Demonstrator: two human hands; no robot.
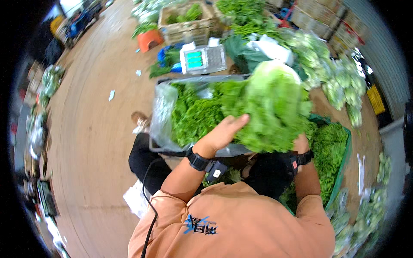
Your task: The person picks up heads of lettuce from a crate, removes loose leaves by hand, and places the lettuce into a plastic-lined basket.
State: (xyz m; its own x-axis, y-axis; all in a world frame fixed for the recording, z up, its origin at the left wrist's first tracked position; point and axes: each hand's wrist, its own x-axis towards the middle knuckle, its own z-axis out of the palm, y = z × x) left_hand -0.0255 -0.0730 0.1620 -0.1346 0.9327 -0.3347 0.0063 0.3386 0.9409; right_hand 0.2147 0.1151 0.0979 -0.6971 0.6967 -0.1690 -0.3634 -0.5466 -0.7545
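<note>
A bunch of green leaf lettuce (271, 109), its pale stem end pointing away from me, is held between my two hands. My left hand (227, 130) grips it from the left with the thumb on top of the leaves. On the right, my right hand (300, 144) is at its lower edge, with the fingers hidden by leaves. Beneath the bunch, a dark crate lined with clear plastic film (164, 106) contains more leaf lettuce (200, 119). A green crate (344, 158) full of leaf lettuce (329, 151) stands by my right arm.
Behind the lined crate stands a scale (204, 59) with lit displays. Beyond are a worn crate (185, 32), an orange tub (149, 40) and a green sack (237, 53). Bagged vegetables (343, 80) lie along the right side. Paper scraps (111, 95) dot the floor at left.
</note>
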